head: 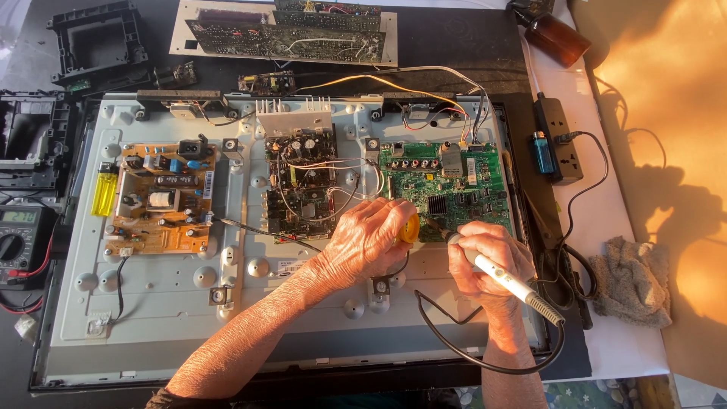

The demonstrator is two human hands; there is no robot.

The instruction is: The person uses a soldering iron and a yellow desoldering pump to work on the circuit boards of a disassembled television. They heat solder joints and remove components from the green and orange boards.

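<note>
Left hand (371, 238): curled shut around a small yellow round object (410, 227), possibly a solder spool, only partly seen past the fingers; resting over the lower left edge of the green main board (443, 185).
Right hand (485, 261): closed in a pen grip on a white soldering iron (509, 282), tip end hidden under the fingers and pointed at the lower edge of the green main board; grey ribbed collar at the rear, black cord (485, 356) looping down across the panel.
Green main board: mounted at the right of the grey metal back panel (166, 303) of an opened flat television, lying flat on the dark worktop (454, 45).
Middle of panel: dark circuit board (301, 182) with a white finned heat sink above it and loose white wires across it.
Left of panel: tan power supply board (160, 198), well apart from both hands.
Yellow lighter (104, 189): just beside the tan board, on the panel's left edge.
Multimeter (19, 238): at the far left edge, red and black leads attached.
Blue lighter (541, 151): touching the black power strip (556, 140), right of the panel.
Grey rag (632, 280): on white paper, right of the right hand.
Brown bottle (559, 36): top right, lying tilted.
Spare circuit boards (284, 32): top centre, on a pale sheet.
Black plastic frames (97, 45): top left.
</note>
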